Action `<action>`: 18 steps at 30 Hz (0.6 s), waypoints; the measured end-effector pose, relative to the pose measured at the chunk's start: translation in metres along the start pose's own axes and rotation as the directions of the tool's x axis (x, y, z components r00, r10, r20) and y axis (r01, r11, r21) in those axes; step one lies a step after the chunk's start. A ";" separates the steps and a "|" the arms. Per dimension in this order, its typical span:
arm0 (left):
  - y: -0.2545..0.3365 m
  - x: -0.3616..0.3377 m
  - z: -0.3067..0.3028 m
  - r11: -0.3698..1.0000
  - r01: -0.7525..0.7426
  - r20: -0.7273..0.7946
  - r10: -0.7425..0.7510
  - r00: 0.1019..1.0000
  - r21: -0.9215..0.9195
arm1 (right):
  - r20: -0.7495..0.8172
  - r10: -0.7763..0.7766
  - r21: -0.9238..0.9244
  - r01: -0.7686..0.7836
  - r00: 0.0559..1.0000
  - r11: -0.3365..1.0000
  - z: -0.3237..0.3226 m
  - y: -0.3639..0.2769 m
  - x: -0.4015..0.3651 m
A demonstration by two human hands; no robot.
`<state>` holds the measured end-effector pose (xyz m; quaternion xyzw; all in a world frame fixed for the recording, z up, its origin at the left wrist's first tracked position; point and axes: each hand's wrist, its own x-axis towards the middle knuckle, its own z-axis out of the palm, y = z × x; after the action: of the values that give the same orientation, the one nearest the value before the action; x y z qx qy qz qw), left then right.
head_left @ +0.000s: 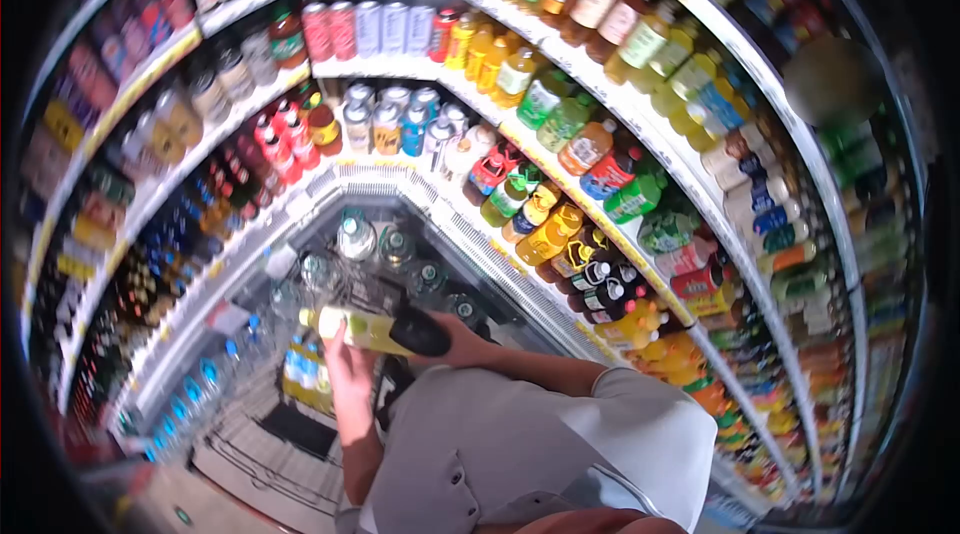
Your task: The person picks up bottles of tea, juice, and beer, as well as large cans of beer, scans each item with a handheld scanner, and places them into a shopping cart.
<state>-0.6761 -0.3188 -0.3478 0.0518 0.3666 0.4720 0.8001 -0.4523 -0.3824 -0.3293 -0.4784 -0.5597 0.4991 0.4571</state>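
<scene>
A bottle of pale yellow liquid [360, 329] lies almost sideways between my two hands, its cap pointing left. My left hand [348, 359] is closed around the bottle near its cap end. At the other end, my right hand [458, 342] is closed by a dark oval object [421, 332] that covers the bottle's base; what this object is cannot be made out. The fingers of my right hand are partly hidden behind it.
Curved shelves [400, 67] packed with drink bottles and cans surround me. Large clear bottles [356, 234] stand in the low corner ahead. Blue-capped water bottles [190, 399] line the lower left. Yellow bottles [305, 374] stand below my left hand, near a dark wire rack [270, 469].
</scene>
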 end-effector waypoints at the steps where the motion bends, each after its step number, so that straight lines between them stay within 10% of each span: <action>1: -0.011 0.004 0.000 0.997 -0.041 -0.049 0.044 0.998 0.064 | 0.001 -0.008 -0.002 0.008 1.000 1.000 -0.003 0.003 -0.002; 5: -0.041 0.039 -0.004 0.992 -0.062 0.149 0.045 0.988 0.111 | -0.047 -0.036 -0.130 0.030 0.998 0.991 -0.022 -0.005 -0.009; 7: -0.069 0.072 -0.035 0.780 -0.436 0.467 0.211 0.859 0.449 | -0.080 -0.132 -0.229 0.111 0.988 0.967 -0.032 -0.004 -0.012; 8: -0.077 0.084 -0.036 0.885 -0.293 0.401 0.136 0.906 0.362 | -0.091 -0.114 -0.220 0.092 0.989 0.971 -0.037 -0.004 -0.014; 9: -0.080 0.078 -0.023 0.621 -0.629 0.646 0.245 0.723 0.469 | -0.110 -0.123 -0.217 0.097 0.986 0.971 -0.040 0.001 -0.018; 11: -0.077 0.091 0.021 0.976 0.216 0.268 -0.209 0.940 0.005 | -0.229 -0.121 -0.245 0.063 0.966 0.968 -0.046 0.015 -0.029; 18: -0.095 0.083 0.128 0.905 0.126 0.340 -0.278 0.898 0.407 | -0.469 -0.049 -0.118 -0.008 0.882 0.993 -0.080 -0.009 -0.062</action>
<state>-0.5033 -0.2717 -0.3403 0.2577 0.2864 0.2858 0.8774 -0.3657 -0.4343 -0.3160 -0.6052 -0.4649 0.3295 0.5559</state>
